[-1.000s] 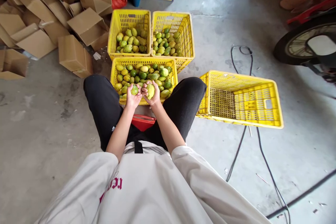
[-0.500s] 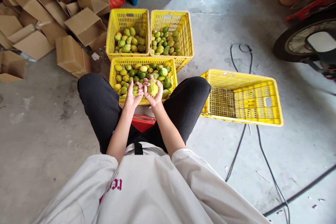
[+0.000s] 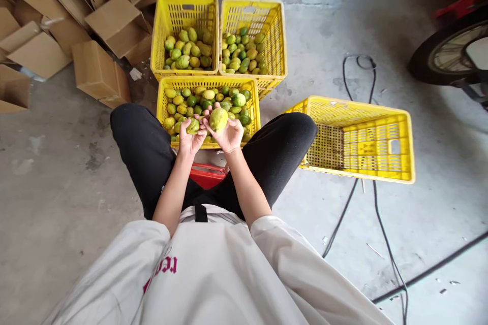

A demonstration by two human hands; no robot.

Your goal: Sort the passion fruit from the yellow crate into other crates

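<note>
Holding one fruit each, the left hand [image 3: 190, 138] and right hand [image 3: 229, 136] hover over the near crate [image 3: 208, 82], still heaped, mid-frame; right crate [image 3: 366, 111] empty.

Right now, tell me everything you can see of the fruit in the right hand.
The fruit is oval and yellow-green, paler than many in the crate, with a smooth-looking skin. It rests in the upturned right hand, fingers curled under and around it, above the near yellow crate. The left hand, holding a smaller green fruit, sits close beside it.
</note>
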